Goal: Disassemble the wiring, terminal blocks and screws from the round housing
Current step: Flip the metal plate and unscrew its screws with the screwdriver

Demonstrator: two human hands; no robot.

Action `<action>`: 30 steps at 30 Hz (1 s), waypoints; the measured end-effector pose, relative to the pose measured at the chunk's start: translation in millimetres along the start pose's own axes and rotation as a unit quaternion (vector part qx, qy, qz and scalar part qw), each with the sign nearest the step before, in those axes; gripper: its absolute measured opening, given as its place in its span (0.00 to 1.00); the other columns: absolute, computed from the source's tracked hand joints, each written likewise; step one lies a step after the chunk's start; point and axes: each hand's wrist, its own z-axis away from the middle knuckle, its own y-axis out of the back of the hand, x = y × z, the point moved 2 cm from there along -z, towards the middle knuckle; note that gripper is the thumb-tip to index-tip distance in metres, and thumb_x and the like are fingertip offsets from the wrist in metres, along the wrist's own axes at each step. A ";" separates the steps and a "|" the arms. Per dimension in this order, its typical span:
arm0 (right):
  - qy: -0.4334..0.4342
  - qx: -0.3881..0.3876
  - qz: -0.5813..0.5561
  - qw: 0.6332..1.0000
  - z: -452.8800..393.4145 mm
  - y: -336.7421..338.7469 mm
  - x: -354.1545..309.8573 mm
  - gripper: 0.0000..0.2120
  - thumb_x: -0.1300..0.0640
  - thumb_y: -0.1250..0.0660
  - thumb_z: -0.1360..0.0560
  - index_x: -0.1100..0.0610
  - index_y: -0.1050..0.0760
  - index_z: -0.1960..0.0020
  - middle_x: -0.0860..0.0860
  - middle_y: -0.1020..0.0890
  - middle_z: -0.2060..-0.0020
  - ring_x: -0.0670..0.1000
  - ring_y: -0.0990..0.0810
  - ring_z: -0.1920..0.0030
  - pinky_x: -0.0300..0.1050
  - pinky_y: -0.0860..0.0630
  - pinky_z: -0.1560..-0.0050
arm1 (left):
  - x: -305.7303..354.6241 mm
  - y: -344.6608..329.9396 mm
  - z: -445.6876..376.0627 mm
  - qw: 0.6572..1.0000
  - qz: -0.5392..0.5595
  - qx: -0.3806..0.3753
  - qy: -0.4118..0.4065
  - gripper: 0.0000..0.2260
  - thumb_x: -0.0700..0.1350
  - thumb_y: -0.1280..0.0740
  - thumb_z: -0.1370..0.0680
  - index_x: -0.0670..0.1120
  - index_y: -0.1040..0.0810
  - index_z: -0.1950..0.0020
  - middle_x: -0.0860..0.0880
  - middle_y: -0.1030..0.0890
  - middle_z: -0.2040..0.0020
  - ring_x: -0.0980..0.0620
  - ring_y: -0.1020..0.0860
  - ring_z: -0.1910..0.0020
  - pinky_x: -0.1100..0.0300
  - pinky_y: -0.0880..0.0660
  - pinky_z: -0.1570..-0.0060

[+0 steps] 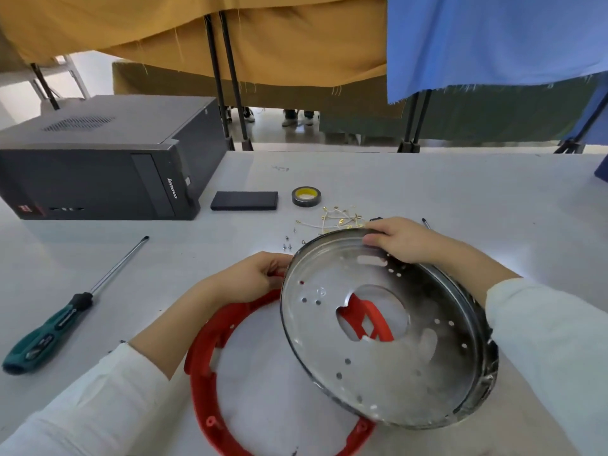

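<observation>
Head view. A round, shallow, perforated metal housing pan (378, 327) is seen tilted at lower right of centre, its lower rim resting on a red plastic ring frame (210, 366) that lies flat on the white table (460, 192). No wires or terminal blocks are visible in the pan's interior. A loose bundle of white wires with brass terminals (339, 217) and several small silver screws (288, 242) are laid out just above the pan, at centre frame, so the stripping is judged largely complete (the underside of the pan cannot be checked).

For the step in hand, the pan should be lifted clear evenly while the ring is held down, and the sharp rim is to be kept off the fingers.

The right hand (399, 240) is clamped on the pan's upper rim, fingers curled over the edge. The left hand (253, 278) is closed on the red ring at its upper arc, beside the pan's left rim.

A green-handled screwdriver (59, 319) lies at left, well apart. A dark grey computer tower (98, 166), a flat black rectangular block (244, 201) and a roll of black tape (306, 196) occupy the upper half.
</observation>
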 end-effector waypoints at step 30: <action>-0.083 -0.009 -0.009 0.996 47.2 -2.6 49.1 0.10 0.54 0.41 0.18 0.56 0.24 0.50 0.53 0.21 0.54 0.55 0.25 0.47 0.44 0.33 0.50 | 29.0 -60.4 23.3 0.940 -0.310 0.126 0.059 0.20 0.46 0.49 0.17 0.50 0.40 0.24 0.50 0.41 0.23 0.48 0.51 0.22 0.44 0.54 0.24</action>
